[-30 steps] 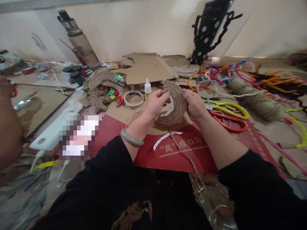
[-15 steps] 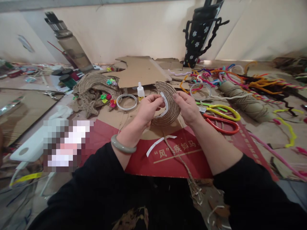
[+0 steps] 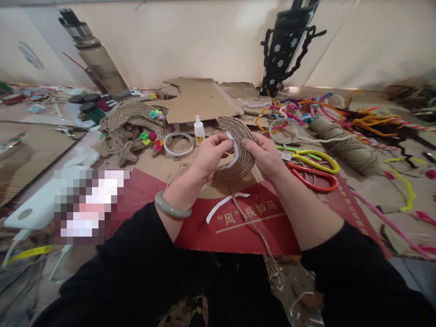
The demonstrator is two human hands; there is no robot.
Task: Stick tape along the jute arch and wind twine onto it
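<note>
A crescent of coiled brown twine (image 3: 242, 159) is held up above the red board (image 3: 204, 231). My left hand (image 3: 214, 152) pinches a curved white strip (image 3: 235, 156) against the crescent's inner edge. At the outer edge, my right hand (image 3: 264, 152) grips the crescent between thumb and fingers. Another white strip (image 3: 220, 206) lies on the red board, and a twine tail (image 3: 252, 222) hangs down across it. Just behind my left hand stands a small white glue bottle (image 3: 199, 131).
Yellow-and-red-handled scissors (image 3: 315, 175) lie right of my right hand, near a twine roll (image 3: 347, 143). Tape rings (image 3: 178, 144) and a decorated twine crescent (image 3: 131, 120) are at the left. Two tall bottles (image 3: 102, 61) (image 3: 281, 52) stand by the wall.
My right thumb has moved slightly left, further onto the crescent's face. The crescent has shifted a little left in view, still between both hands.
</note>
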